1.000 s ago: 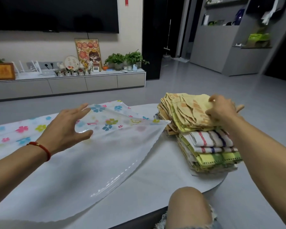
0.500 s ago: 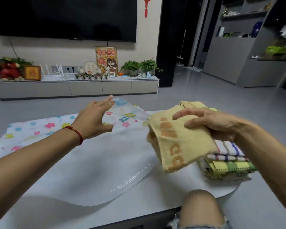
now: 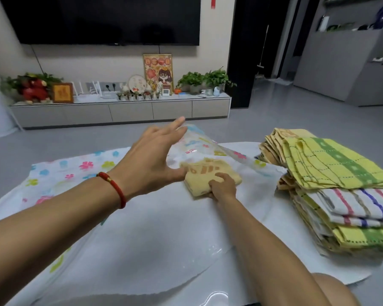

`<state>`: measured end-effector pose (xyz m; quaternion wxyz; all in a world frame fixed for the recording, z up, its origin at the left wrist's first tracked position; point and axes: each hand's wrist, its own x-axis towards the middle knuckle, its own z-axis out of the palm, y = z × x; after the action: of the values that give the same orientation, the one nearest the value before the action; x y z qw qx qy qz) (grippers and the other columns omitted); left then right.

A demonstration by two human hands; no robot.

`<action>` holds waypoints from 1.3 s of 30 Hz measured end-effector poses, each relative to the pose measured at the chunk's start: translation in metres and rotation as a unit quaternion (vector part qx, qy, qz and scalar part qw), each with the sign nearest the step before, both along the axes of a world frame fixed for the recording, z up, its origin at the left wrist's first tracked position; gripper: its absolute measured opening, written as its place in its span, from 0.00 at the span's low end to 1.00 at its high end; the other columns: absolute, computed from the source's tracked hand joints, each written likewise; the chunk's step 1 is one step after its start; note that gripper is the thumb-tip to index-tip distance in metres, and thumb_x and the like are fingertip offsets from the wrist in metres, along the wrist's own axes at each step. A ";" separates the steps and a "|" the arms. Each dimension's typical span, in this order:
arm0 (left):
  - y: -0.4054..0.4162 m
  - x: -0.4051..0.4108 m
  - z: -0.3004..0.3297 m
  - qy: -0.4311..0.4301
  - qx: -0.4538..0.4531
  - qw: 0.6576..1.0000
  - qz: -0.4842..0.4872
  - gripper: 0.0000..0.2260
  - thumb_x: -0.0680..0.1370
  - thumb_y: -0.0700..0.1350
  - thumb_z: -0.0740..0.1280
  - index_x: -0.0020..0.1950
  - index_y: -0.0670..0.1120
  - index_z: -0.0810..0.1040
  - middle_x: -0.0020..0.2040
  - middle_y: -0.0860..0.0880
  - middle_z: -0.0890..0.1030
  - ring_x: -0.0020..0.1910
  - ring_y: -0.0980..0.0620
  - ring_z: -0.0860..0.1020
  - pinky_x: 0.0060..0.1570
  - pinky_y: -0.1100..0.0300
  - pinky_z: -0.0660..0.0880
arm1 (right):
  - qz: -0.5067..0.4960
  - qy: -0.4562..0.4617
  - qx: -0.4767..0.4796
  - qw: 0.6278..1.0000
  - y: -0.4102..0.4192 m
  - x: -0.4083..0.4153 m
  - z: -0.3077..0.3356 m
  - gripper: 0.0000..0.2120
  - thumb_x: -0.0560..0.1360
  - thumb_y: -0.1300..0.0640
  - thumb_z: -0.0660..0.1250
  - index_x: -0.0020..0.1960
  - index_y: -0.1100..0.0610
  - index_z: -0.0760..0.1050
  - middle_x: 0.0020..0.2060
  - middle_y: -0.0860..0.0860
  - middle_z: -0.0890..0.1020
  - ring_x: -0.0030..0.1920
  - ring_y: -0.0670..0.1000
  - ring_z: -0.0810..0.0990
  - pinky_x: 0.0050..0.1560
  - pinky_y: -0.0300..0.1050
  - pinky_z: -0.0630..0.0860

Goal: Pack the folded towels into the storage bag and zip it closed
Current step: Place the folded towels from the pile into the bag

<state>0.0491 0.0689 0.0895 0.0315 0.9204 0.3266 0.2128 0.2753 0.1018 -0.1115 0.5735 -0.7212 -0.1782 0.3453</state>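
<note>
left hand (image 3: 152, 160) spread, lifting bag (image 3: 124, 228) flap | right hand (image 3: 222, 188) grips one yellow towel (image 3: 210, 175) | one stack (image 3: 332, 191), count unclear

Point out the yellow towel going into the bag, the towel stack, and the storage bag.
yellow towel (image 3: 205, 173): head view, its patterned top face.
towel stack (image 3: 332, 164): head view, the top green-checked towel.
storage bag (image 3: 80, 166): head view, its flowered upper layer.
</note>
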 end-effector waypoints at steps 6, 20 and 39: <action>-0.007 -0.007 -0.007 -0.023 0.001 1.000 -0.010 0.37 0.72 0.55 0.71 0.78 0.53 0.60 0.79 0.63 0.53 0.73 0.57 0.60 0.64 0.72 0.50 | 0.004 -0.070 0.029 0.997 0.029 0.009 -0.007 0.22 0.76 0.64 0.62 0.66 0.48 0.76 0.64 0.59 0.79 0.58 0.61 0.81 0.60 0.57 0.81; -0.008 0.002 -0.017 -0.021 -0.023 0.999 0.013 0.37 0.72 0.53 0.72 0.78 0.51 0.62 0.79 0.60 0.57 0.72 0.52 0.64 0.64 0.65 0.56 | 0.237 -0.019 0.042 0.970 -0.014 0.025 0.022 0.42 0.78 0.74 0.64 0.83 0.47 0.53 0.73 0.55 0.67 0.66 0.59 0.77 0.64 0.57 0.80; -0.003 0.008 -0.023 0.046 0.004 0.998 0.052 0.23 0.74 0.51 0.71 0.68 0.62 0.75 0.78 0.53 0.64 0.70 0.41 0.64 0.63 0.35 0.70 | 0.001 -0.488 -0.295 0.821 -0.167 0.253 0.141 0.24 0.80 0.66 0.59 0.75 0.56 0.72 0.71 0.63 0.75 0.71 0.67 0.71 0.70 0.60 0.71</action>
<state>0.0567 0.0656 0.0664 0.0015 0.9111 0.3739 0.1733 0.5287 -0.0655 0.0295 0.1710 -0.9299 -0.3252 -0.0156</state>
